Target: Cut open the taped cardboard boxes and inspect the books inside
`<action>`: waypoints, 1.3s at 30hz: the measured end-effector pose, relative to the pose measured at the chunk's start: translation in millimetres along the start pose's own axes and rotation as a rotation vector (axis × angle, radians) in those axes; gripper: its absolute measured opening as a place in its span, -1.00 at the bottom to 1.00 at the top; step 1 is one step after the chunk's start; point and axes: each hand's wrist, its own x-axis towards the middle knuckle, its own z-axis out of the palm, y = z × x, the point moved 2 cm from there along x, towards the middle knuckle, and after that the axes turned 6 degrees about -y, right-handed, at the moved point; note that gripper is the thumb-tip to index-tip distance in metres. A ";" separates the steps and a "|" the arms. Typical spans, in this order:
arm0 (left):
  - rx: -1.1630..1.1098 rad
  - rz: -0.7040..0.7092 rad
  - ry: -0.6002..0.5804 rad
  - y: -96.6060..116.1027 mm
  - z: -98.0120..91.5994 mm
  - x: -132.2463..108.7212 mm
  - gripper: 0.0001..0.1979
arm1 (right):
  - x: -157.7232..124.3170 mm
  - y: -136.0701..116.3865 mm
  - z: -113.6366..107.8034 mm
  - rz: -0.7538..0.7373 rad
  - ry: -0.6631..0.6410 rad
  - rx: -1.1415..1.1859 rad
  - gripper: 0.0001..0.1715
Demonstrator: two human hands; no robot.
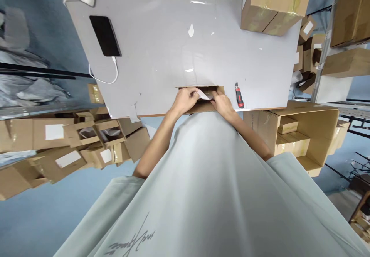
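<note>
A small open cardboard box (217, 90) rests at the near edge of the white table (173, 37), right against my body. My left hand (185, 99) is closed on a white slip of paper (204, 95) at the box's opening. My right hand (222, 103) is closed over the right side of the same box, its fingertips pinching at the paper or flap; which one I cannot tell. Both forearms reach out past my pale green shirt.
A red and black utility knife (239, 96) lies just right of the box. A black phone (105, 36) with a white cable (107, 78) lies at the table's left. A large taped carton (273, 4) stands far right. Cardboard boxes (72, 145) litter the blue floor; an open carton (300, 133) sits right.
</note>
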 end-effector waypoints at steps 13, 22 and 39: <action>0.130 0.177 0.022 -9.2 1.8 -4.5 -0.61 | 8.9 -6.3 2.5 -0.051 -0.048 -0.009 -0.52; 0.544 0.153 -0.250 -10.2 46.1 20.7 -0.58 | 16.2 -6.5 3.5 0.047 -0.076 0.000 -0.56; 0.676 0.057 -0.301 -5.1 50.6 21.2 -0.56 | 11.7 -4.5 5.5 -0.090 -0.032 -0.069 -0.35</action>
